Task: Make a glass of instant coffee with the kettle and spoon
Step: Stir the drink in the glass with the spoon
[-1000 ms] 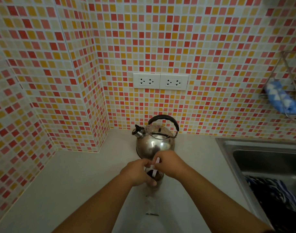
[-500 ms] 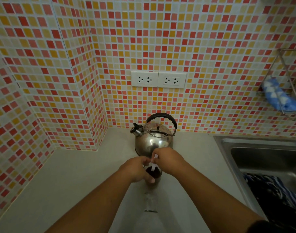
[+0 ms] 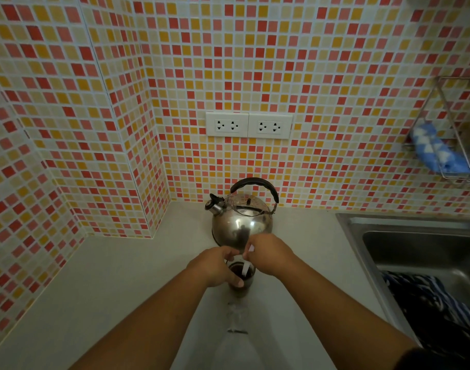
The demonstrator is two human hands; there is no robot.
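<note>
Left hand (image 3: pixel 218 268) wraps the glass (image 3: pixel 241 276) to steady it while right hand (image 3: pixel 268 253) pinches the white spoon (image 3: pixel 246 268), kettle (image 3: pixel 242 222) parked at twelve o'clock.

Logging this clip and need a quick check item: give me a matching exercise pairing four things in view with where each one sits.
Things:
1. shiny steel kettle with black handle
2. clear glass of dark coffee
3. blue-and-white cloth
4. dark striped fabric

Places:
A. in the steel sink
B. in the wire wall rack
C. against the tiled back wall, below the sockets
D. held by the left hand

Pairs: 1-C, 2-D, 3-B, 4-A
</note>
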